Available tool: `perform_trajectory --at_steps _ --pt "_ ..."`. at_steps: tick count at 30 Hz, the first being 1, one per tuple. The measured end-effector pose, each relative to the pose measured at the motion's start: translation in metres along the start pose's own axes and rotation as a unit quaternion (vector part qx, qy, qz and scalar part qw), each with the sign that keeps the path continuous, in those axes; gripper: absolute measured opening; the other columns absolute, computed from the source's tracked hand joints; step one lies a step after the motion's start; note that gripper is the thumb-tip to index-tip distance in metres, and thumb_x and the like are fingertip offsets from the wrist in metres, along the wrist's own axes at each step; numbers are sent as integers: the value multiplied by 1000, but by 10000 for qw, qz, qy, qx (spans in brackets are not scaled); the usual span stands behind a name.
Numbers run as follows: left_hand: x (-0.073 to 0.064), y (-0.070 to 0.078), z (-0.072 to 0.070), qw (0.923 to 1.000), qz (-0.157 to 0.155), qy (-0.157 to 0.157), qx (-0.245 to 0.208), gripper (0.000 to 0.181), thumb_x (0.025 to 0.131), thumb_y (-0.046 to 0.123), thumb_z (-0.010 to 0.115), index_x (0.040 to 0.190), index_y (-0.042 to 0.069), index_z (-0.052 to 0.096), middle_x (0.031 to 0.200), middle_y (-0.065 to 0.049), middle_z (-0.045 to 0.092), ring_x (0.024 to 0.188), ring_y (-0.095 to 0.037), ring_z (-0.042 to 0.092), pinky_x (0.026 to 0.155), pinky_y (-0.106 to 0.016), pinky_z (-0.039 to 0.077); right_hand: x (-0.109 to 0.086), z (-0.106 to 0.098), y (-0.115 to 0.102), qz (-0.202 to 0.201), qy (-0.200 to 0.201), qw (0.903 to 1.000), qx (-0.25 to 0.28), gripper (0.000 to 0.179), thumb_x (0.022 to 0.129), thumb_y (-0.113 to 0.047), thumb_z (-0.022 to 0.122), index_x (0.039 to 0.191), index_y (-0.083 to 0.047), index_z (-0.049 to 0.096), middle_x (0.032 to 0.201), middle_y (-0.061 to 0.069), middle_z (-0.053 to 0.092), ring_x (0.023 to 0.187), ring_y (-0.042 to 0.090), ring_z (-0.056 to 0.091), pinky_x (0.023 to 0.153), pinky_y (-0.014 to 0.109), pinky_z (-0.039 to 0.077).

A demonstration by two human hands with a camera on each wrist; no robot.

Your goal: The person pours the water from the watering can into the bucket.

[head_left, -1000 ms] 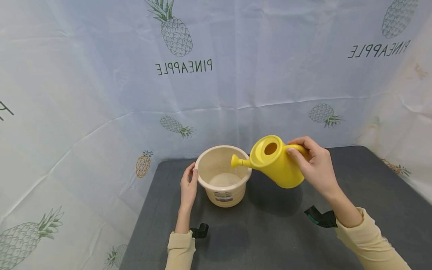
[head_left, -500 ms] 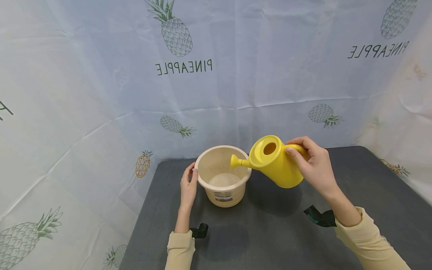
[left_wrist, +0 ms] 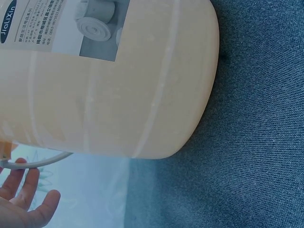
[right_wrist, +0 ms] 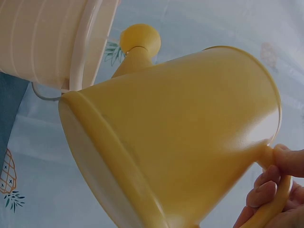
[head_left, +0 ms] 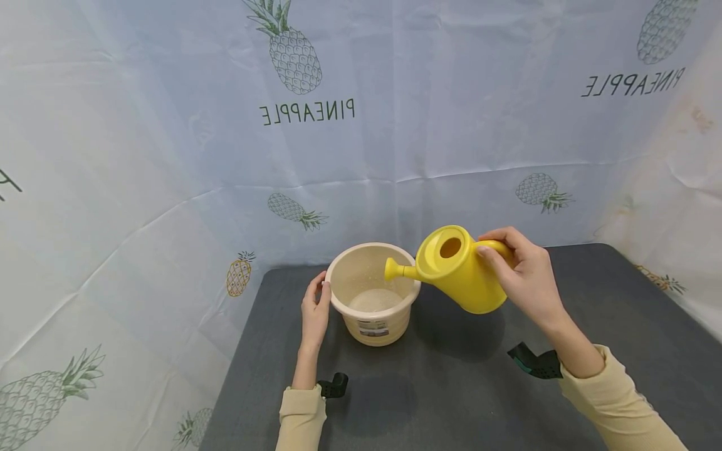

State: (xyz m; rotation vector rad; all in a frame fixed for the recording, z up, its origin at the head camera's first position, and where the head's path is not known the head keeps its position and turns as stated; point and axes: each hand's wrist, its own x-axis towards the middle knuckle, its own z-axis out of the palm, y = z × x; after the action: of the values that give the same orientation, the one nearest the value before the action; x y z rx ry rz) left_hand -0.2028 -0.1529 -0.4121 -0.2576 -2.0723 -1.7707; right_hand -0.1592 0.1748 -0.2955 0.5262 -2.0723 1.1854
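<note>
A cream plastic bucket (head_left: pixel 376 329) stands upright on the dark table, a paper label on its front. Light specks dot its inner wall. At its left rim is my left hand (head_left: pixel 316 310), holding the edge; the left wrist view shows curled fingers (left_wrist: pixel 31 187) by the thin grey bail handle (left_wrist: pixel 47 161). My right hand (head_left: pixel 527 275) grips the loop handle of a yellow watering can (head_left: pixel 470 282), raised off the table and tilted left. Its sprinkler head (head_left: pixel 392 269) is over the bucket's opening. In the right wrist view, thumb and fingers (right_wrist: pixel 263 192) wrap the can's handle.
The dark table (head_left: pixel 451 401) reaches back to a pale curtain (head_left: pixel 451 125) printed with pineapples, which hangs behind and along both sides. Black wrist mounts (head_left: pixel 538 363) sit at both cuffs. The can's shadow falls on the table right of the bucket.
The watering can and right hand have shifted very slightly left, the sprinkler head staying over the bucket. The left hand and bucket have not visibly moved.
</note>
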Motion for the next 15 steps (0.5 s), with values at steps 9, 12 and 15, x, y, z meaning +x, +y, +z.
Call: perform_trajectory --at_steps 9,12,15 --pt "1 1 0 9999 -90 -10 -47 37 99 9 44 132 -8 44 130 -24 47 120 -35 43 96 -52 35 0 -1 0 -9 -12 10000 -67 16 83 7 64 98 1 64 87 13 63 74 1 56 68 10 43" --pt "1 1 0 9999 -97 -5 -56 37 99 9 44 132 -8 44 130 -24 47 120 -35 43 96 -52 35 0 -1 0 -8 -16 10000 -79 16 84 6 64 98 1 64 87 13 63 74 1 56 68 10 43" --pt "1 2 0 9999 -90 -3 -60 37 99 8 44 132 -8 44 130 -24 47 120 -35 43 96 -52 35 0 -1 0 -17 -18 10000 -79 16 83 6 64 99 1 64 87 13 63 74 1 56 68 10 43"
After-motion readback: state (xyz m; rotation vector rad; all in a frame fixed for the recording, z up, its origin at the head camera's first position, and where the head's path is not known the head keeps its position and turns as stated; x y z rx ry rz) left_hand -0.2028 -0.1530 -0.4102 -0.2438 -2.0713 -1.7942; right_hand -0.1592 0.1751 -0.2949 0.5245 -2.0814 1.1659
